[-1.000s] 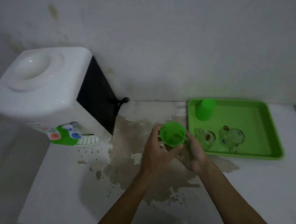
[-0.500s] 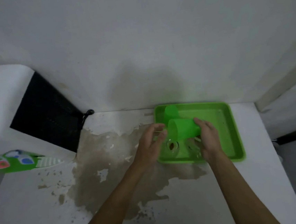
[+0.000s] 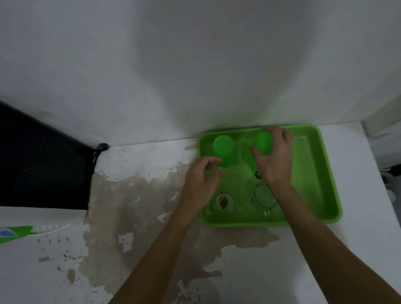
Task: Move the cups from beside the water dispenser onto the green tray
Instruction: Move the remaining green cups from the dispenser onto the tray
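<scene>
The peeling white counter (image 3: 60, 287) is being occupied at its left edge by the water dispenser (image 3: 24, 164). Two clear glasses (image 3: 224, 200) are being carried at the green tray's (image 3: 325, 188) near edge. A green cup (image 3: 264, 142), inverted at the tray's far edge, is being gripped by the right hand (image 3: 274, 157); another inverted cup (image 3: 224, 150) is standing at the far left corner. The left hand (image 3: 201, 183) is being held loosely curled, empty.

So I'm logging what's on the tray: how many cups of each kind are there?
Green plastic cups: 2, the second under the right hand
Clear glass cups: 2
Total on the green tray: 4
</scene>
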